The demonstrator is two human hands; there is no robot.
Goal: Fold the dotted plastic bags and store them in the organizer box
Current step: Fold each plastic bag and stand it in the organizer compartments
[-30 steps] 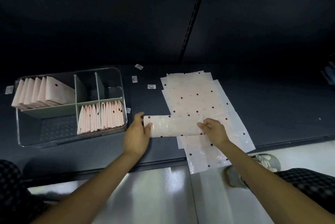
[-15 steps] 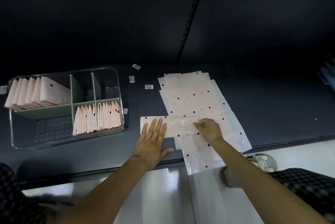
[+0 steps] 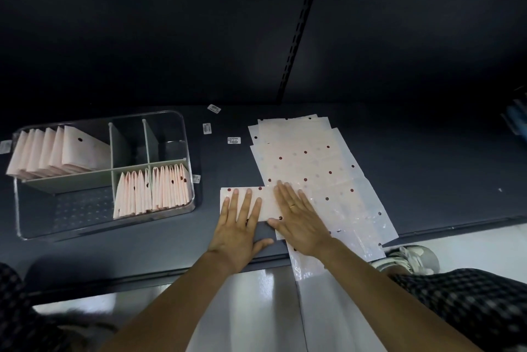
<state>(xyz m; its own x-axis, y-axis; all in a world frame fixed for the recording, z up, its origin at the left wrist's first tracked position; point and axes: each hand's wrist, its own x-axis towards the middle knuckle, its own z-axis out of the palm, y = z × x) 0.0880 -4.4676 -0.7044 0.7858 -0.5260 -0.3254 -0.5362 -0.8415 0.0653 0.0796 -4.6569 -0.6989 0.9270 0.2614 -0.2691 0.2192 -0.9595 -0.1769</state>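
A folded strip of pale pink dotted plastic bag (image 3: 266,203) lies crosswise on the dark shelf. My left hand (image 3: 239,226) lies flat on its left part with fingers straight and spread. My right hand (image 3: 298,216) presses flat on its right part, where the strip overlaps a stack of unfolded dotted bags (image 3: 310,169). The clear organizer box (image 3: 188,195) stands to the left. Its back left and front right compartments hold rows of folded bags (image 3: 154,192) on edge.
The dark shelf (image 3: 427,180) has small white labels (image 3: 233,140) lying between the box and the stack. Its front edge runs just below my hands, and the stack hangs over it. A shoe (image 3: 410,259) and white floor show below at right. A dark back wall rises behind.
My left hand went from gripping the strip's left end to lying flat on it. My right hand released its pinch and now presses flat on the strip's right part.
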